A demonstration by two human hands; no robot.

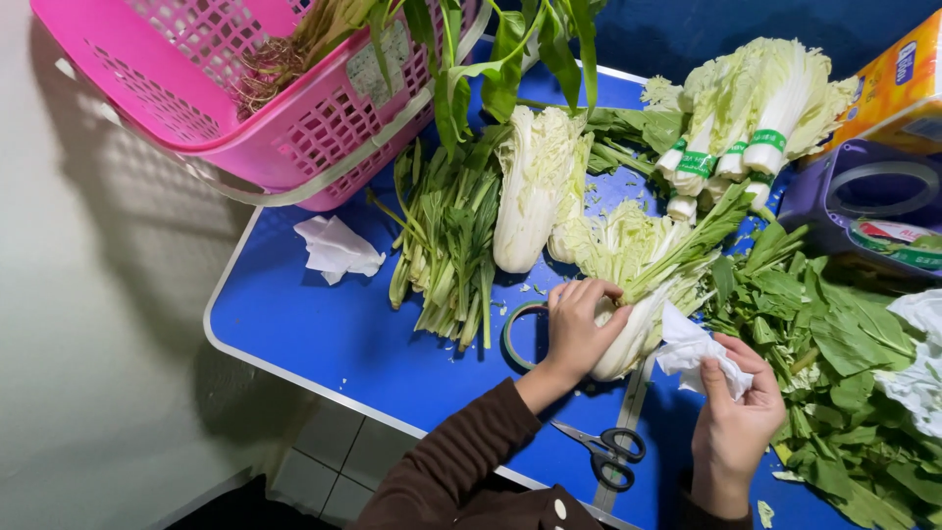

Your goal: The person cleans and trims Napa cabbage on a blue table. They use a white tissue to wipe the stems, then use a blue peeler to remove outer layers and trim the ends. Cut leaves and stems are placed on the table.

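- Head view, looking down on a blue counter [324, 334] crowded with greens
- left hand [577, 329]: fingers curled, palm down, pressing on a pale napa cabbage [628, 294] that lies slantwise, stem end toward the person; a ring of green tape [518, 336] lies on the counter just beside that hand, partly under it
- right hand [736, 412]: closed around a crumpled white tissue [692, 348], thumb and fingers pinching it; the tissue is just beside the cabbage's stem end, contact unclear
- black-handled scissors [608, 453] lie on the counter between the two forearms, near the front edge
- left of the cabbage: a second napa cabbage [535, 186], then a bundle of long-stemmed greens [446, 245]; a second crumpled tissue [337, 247] lies well apart near the counter's left edge
- pink basket [196, 88] overhangs the far left corner, leafy stalks in it
- far right: banded cabbages [756, 118], loose dark leaves [844, 363], a purple tape holder [863, 201]
- open room: bare blue strip along the front left edge; right side packed with leaves
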